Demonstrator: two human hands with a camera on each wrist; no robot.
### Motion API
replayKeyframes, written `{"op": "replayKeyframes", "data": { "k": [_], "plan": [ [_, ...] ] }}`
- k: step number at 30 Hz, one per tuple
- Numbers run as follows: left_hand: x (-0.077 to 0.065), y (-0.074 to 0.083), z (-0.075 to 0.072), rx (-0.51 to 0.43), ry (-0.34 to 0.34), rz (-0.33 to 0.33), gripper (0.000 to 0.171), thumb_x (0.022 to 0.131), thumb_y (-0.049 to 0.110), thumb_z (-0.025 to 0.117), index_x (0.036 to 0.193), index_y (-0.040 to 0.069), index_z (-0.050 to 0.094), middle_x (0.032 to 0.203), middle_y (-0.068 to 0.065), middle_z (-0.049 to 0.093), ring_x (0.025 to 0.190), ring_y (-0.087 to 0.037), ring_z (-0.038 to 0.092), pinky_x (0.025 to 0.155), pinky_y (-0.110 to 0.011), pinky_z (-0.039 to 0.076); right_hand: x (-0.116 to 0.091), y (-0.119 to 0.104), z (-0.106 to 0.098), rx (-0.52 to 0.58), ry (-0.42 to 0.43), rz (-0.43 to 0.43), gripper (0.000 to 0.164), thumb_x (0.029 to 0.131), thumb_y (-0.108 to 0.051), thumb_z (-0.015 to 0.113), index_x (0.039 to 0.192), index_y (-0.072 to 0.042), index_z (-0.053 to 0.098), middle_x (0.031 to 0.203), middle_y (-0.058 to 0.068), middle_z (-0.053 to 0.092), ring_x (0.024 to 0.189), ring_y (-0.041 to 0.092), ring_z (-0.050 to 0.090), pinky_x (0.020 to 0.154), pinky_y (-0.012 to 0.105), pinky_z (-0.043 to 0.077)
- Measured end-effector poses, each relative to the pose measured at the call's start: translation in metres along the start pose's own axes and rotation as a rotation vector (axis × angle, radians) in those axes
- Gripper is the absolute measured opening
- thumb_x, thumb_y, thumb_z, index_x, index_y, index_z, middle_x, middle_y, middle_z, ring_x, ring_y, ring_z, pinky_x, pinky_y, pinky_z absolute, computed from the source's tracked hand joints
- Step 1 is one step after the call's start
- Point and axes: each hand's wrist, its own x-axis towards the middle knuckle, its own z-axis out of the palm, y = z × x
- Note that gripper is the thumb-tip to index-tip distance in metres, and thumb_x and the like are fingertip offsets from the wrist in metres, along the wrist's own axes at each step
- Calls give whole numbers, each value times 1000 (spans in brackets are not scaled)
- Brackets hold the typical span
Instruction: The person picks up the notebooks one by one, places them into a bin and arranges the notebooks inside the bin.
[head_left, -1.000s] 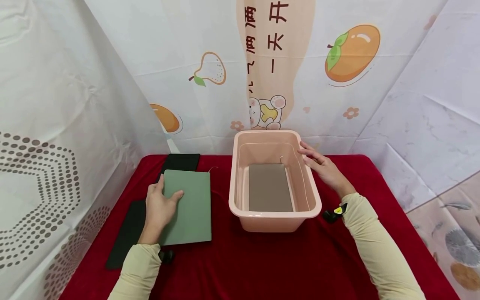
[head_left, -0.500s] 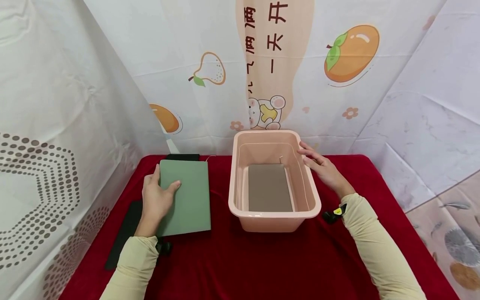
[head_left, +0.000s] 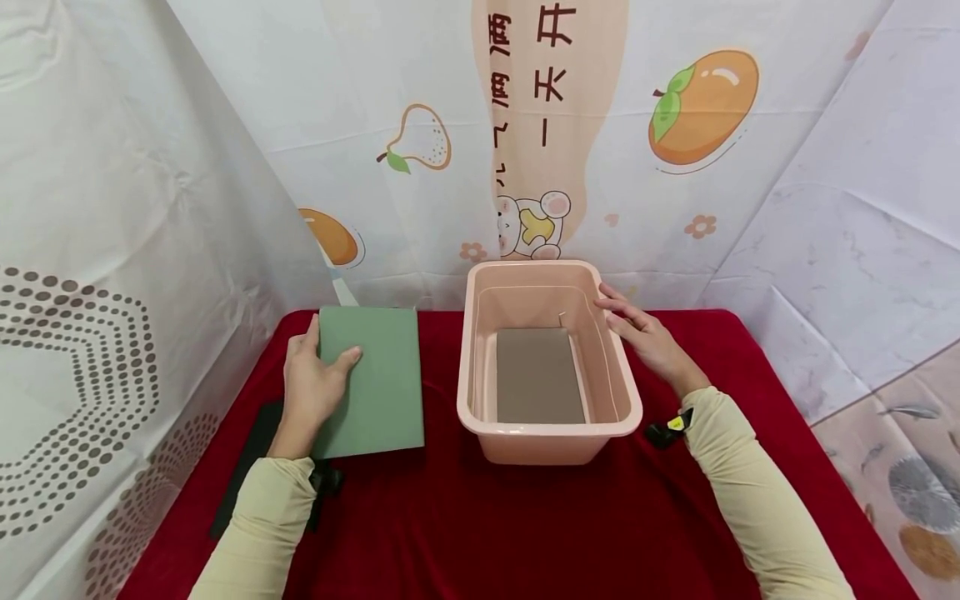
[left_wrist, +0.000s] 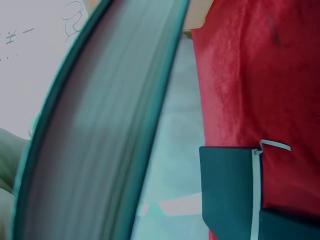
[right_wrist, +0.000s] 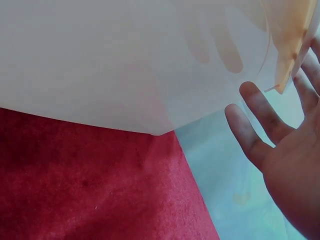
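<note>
Green book [head_left: 382, 379], plain-covered, its blurred page-block seemingly pale, clamped in left fingers [head_left: 312, 333]; right fingers [right_wrist: 265, 111] apart.

The place is curtained off like a small booth: a back hanging [head_left: 337, 67] printed with cartoon fruit [head_left: 705, 107] and Chinese characters [head_left: 551, 83], a dotted left hanging [head_left: 150, 208] and a marbled right hanging [head_left: 862, 200] flank a red-draped surface [head_left: 562, 533]. What room lies beyond cannot be told.

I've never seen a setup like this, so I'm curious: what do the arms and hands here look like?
The left hand and right hand are a person's, ungloved. Pale yellow, slightly wrinkled sleeves cover the forearms. A small black device sits at the left wrist; the right wrist's black one has a yellow patch.
</note>
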Motion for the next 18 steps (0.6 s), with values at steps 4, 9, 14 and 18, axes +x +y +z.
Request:
{"op": "replayKeyframes", "data": {
  "k": [4, 9, 14, 18],
  "plan": [
    [4, 2, -2, -11, 2, 17, 85, 95, 21, 73, 162, 5, 23, 142, -32, 42, 128, -46, 47, 110, -62, 40, 0, 1, 0, 3, 5, 7, 46, 108, -33, 50, 149, -13, 53, 170, -12, 26, 159, 15, 18, 107, 8, 30],
    [8, 6, -2, -24, 19, 32, 83, 95, 21, 72, 162, 6, 25, 141, -32, 44, 126, -46, 48, 109, -61, 40, 1, 3, 1, 2, 6, 4, 46, 108, -33, 50, 149, -12, 52, 170, -11, 26, 160, 17, 17, 106, 8, 30],
    [9, 11, -1, -41, 51, 48, 79, 96, 20, 71, 161, 6, 28, 137, -31, 46, 123, -45, 49, 107, -60, 42, 1, 3, 2, 5, 7, -3, 46, 108, -33, 50, 149, -12, 53, 170, -11, 26, 160, 16, 17, 106, 6, 30],
    [12, 15, -1, -44, 58, 58, 79, 96, 20, 72, 161, 7, 28, 134, -30, 47, 121, -44, 49, 105, -59, 43, 1, 3, 1, 2, 14, 1, 45, 108, -33, 50, 148, -14, 53, 169, -12, 27, 159, 15, 18, 105, 5, 30]
  ]
}}
